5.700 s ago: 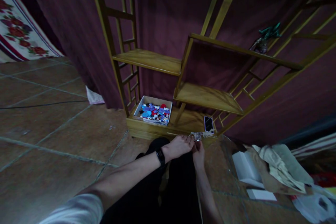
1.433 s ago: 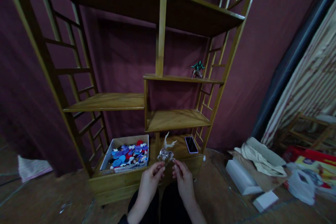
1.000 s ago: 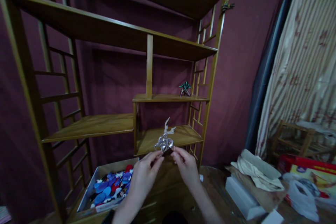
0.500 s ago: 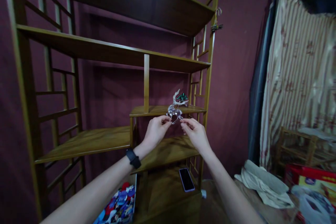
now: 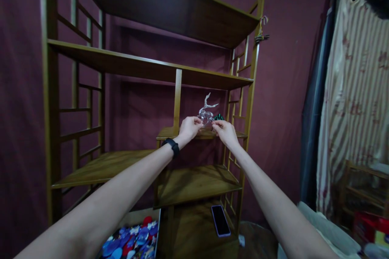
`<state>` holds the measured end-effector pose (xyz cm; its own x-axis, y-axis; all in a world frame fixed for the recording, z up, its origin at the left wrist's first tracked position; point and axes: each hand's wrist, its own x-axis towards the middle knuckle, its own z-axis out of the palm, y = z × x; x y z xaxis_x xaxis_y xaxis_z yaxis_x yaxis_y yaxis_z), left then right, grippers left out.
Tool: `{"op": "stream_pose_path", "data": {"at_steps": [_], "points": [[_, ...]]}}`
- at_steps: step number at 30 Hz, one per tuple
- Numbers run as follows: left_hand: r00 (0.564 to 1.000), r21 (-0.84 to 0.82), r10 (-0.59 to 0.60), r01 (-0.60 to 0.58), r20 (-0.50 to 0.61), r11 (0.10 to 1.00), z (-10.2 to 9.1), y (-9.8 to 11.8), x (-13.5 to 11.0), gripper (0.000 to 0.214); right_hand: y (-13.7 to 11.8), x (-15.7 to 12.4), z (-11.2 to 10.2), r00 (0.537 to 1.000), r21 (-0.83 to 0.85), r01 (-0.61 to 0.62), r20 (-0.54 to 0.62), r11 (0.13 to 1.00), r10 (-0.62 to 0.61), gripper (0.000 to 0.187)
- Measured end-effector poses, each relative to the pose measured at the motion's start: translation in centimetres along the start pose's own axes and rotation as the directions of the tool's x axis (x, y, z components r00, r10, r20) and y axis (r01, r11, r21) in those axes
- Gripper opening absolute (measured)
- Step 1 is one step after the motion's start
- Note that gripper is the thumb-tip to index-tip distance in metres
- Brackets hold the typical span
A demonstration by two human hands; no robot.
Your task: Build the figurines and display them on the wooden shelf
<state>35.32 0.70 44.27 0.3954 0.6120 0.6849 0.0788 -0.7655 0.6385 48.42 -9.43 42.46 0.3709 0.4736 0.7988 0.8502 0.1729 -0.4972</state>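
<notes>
Just below your hands runs the front edge of the raised shelf point(image 5: 166, 132), with the short post point(image 5: 178, 101) to the left and the right side post point(image 5: 254, 60) on the other side. Open room lies between the antlers and the long board point(image 5: 148, 68) above. The clear deer figurine point(image 5: 206, 114) is between your hands: your left hand point(image 5: 190, 127) pinches it low on one end, your right hand point(image 5: 226, 132) on the other. You can't tell whether it touches the shelf. A green figurine point(image 5: 219, 117) shows partly hidden behind your right hand.
</notes>
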Motion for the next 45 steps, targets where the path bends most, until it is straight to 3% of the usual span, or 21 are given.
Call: {"op": "stream_pose_path", "data": {"at_steps": [5, 14, 20, 34, 45], "points": [[0.998, 0.217, -0.048, 0.058, -0.047, 0.975, -0.3, -0.8, 0.9, 0.015, 0.8, 2.1, 2.0, 0.998, -0.172, -0.031, 0.04, 0.985, 0.039, 0.02], [0.989, 0.511, -0.105, 0.143, -0.104, 0.848, 0.4, -1.5, 2.4, 0.016, 2.6, 5.4, 4.9, 0.975, -0.285, -0.066, 0.186, 0.956, 0.122, 0.014], [0.983, 0.543, -0.149, 0.182, -0.105, 0.82, 0.7, -1.9, 2.9, 0.016, 3.2, 6.4, 6.1, 0.955, -0.326, -0.105, 0.23, 0.94, 0.187, 0.016], [0.994, 0.621, -0.101, 0.101, -0.035, 0.778, 0.6, -4.1, 5.0, 0.022, 3.0, 7.8, 8.7, 0.948, -0.418, -0.048, 0.266, 0.907, 0.173, 0.014], [0.984, 0.69, -0.177, 0.138, -0.015, 0.711, 0.7, -3.8, 5.6, 0.027, 3.7, 8.6, 10.0, 0.936, -0.468, -0.053, 0.284, 0.882, 0.207, 0.017]]}}
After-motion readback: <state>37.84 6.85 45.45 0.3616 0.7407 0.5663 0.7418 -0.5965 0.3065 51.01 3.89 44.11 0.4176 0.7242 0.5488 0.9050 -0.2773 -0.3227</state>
